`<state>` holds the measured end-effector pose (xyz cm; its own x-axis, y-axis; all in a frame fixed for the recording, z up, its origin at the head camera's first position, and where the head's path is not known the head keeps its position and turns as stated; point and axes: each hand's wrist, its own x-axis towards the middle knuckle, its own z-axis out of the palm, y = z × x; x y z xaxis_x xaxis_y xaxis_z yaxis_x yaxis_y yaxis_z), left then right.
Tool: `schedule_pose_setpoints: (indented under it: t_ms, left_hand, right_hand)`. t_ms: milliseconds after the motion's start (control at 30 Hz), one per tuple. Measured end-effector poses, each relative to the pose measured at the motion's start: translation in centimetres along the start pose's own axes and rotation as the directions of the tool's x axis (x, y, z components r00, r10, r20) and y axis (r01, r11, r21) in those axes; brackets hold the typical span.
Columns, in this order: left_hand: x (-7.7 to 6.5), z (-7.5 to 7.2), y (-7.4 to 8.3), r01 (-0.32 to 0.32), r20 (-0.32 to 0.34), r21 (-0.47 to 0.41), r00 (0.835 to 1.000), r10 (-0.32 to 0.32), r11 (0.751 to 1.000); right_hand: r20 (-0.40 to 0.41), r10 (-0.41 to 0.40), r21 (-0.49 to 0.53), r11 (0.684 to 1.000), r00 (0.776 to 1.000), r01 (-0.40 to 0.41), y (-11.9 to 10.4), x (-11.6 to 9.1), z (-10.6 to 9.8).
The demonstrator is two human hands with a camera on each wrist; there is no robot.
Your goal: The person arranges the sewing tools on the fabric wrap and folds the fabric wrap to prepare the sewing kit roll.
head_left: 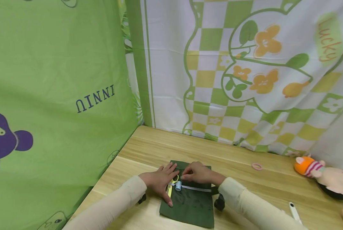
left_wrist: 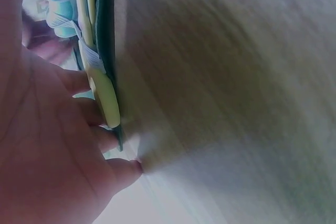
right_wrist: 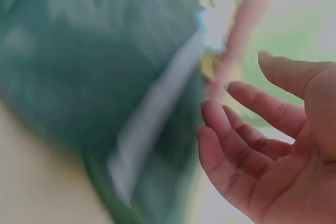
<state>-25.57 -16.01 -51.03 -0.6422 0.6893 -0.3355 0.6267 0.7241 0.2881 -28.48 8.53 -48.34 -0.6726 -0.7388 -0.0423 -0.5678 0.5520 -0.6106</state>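
A dark green cloth piece (head_left: 190,207) lies flat on the table, crossed by a white elastic strap (head_left: 197,189). Under the strap near its left edge sit yellow scissors (head_left: 169,190) and, beside them, a small light-blue spool-like item (head_left: 178,186). My left hand (head_left: 161,181) rests spread over the cloth's left edge, its fingers by the scissors' handles (left_wrist: 106,98). Just above the spool hovers my right hand (head_left: 199,172). In the right wrist view its fingers (right_wrist: 226,156) are loosely bent, with nothing between them, beside the strap (right_wrist: 157,111).
On the wooden table (head_left: 240,198) a pink ring (head_left: 257,166) lies to the right. Farther right are a plush doll (head_left: 332,177) and a white-handled item (head_left: 294,212). A green curtain (head_left: 59,64) hangs at left, a patterned one (head_left: 171,64) behind.
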Motion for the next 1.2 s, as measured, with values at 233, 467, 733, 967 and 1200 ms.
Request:
schedule_pose_setpoints:
  t_ms: [233, 467, 733, 967, 1200]
  left_hand:
    - [-0.4, 0.5, 0.0, 0.019, -0.016, -0.023, 1.000, -0.019, 1.000]
    - [-0.2, -0.4, 0.0, 0.037, 0.014, -0.008, 0.999, -0.037, 0.999]
    - [1.1, -0.7, 0.7, 0.019, 0.026, 0.021, 0.999, -0.019, 1.000]
    - [0.7, -0.1, 0.2, 0.032, 0.012, 0.017, 0.999, -0.032, 0.999]
    - [1.0, -0.2, 0.4, 0.012, 0.004, 0.012, 1.000, -0.012, 1.000]
  right_hand:
    - [-0.235, 0.036, -0.189, 0.979, 0.971, -0.082, 0.2, -10.9, -9.7]
    - [-0.140, 0.253, -0.214, 0.936, 0.957, -0.278, 3.2, -23.3, -13.2]
    - [-0.116, 0.476, -0.142, 0.861, 0.872, -0.489, 6.8, -31.5, -10.5]
    - [-0.125, 0.683, -0.038, 0.721, 0.719, -0.692, 9.7, -31.1, -7.3]
    - [-0.181, 0.733, -0.006, 0.665, 0.655, -0.746, 10.8, -30.3, -5.9]
